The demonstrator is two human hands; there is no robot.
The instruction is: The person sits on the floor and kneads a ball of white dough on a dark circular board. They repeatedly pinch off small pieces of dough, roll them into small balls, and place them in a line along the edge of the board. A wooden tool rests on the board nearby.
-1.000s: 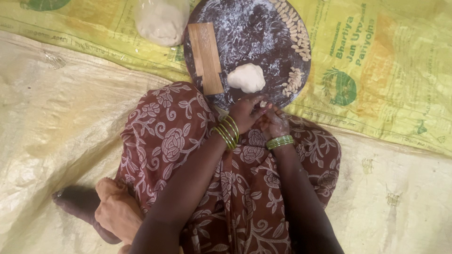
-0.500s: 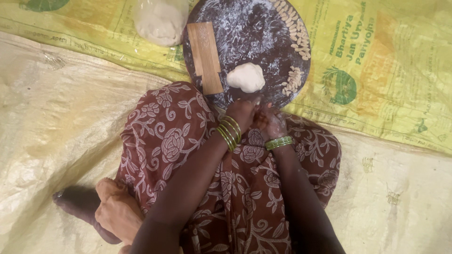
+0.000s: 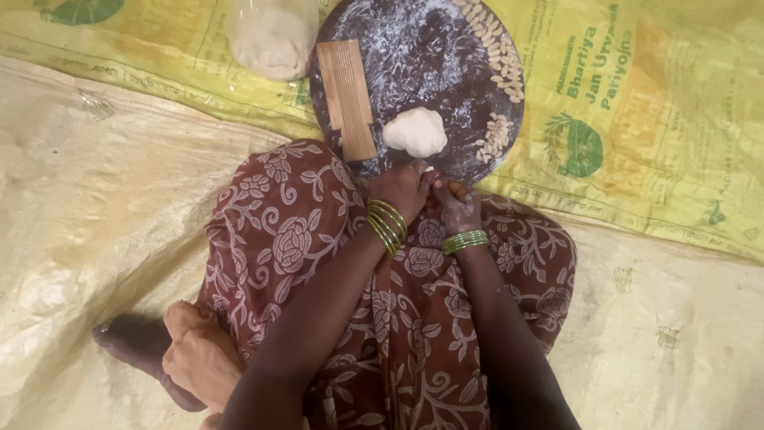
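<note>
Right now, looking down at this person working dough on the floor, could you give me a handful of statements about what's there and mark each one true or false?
1. A white dough ball lies on the round dark board. True.
2. The ridged wooden block lies on the board's right side. False: it lies on the left side.
3. Both wrists wear green bangles. True.
4. The left hand and right hand are far apart. False: they meet at the board's near edge.
5. Small shaped dough pieces line the board's right rim. True.
6. The big dough lump lies on the board. False: it lies beside it, on the yellow sheet.
</note>
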